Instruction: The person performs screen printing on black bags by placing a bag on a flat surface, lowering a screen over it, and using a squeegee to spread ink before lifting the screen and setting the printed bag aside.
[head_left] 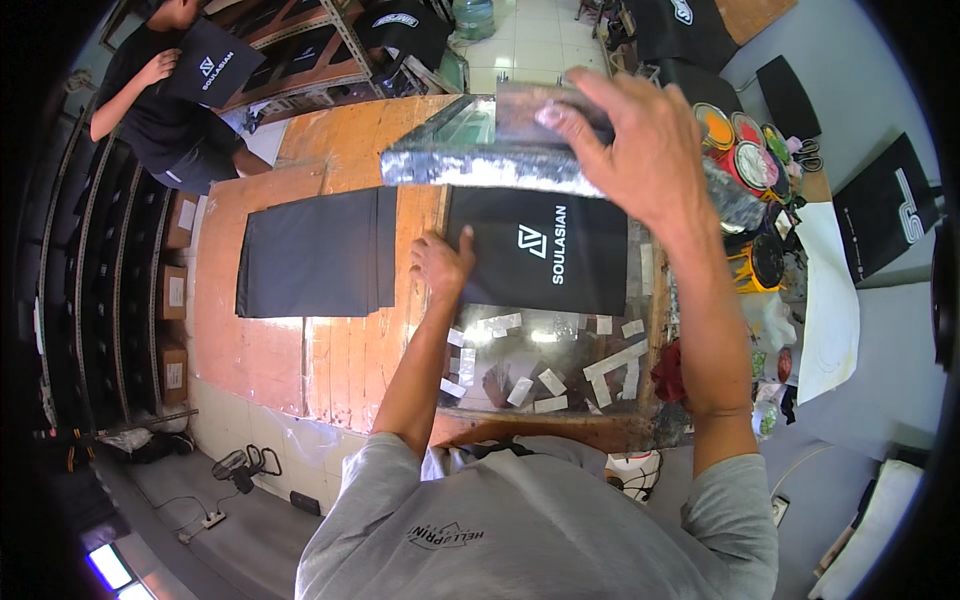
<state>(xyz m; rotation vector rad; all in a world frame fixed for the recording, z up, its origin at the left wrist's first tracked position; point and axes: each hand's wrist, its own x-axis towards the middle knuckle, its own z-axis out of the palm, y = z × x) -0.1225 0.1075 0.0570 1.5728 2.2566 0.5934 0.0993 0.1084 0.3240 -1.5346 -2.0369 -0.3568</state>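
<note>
1. Black rectangular sheet with white print (490, 265) lies on a clear glass panel (565, 350) in the broad brown wooden table (350, 350); around stand grey walls (870, 105) and a white tiled floor (520, 40).
2. Silvery, worn rectangular frame (490, 172) is at the sheet's far edge.
3. Plain black sheet pile (315, 255) lies left.
4. Right hand (640, 150), thumb and fingers apart, is at the frame; I cannot tell if it grips.
5. Left hand (443, 265) touches the sheet's left edge; pinching, I cannot tell.

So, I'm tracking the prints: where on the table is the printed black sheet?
The printed black sheet lies just right of the head view's centre, on the shiny panel, with the left hand at its left edge.
</note>
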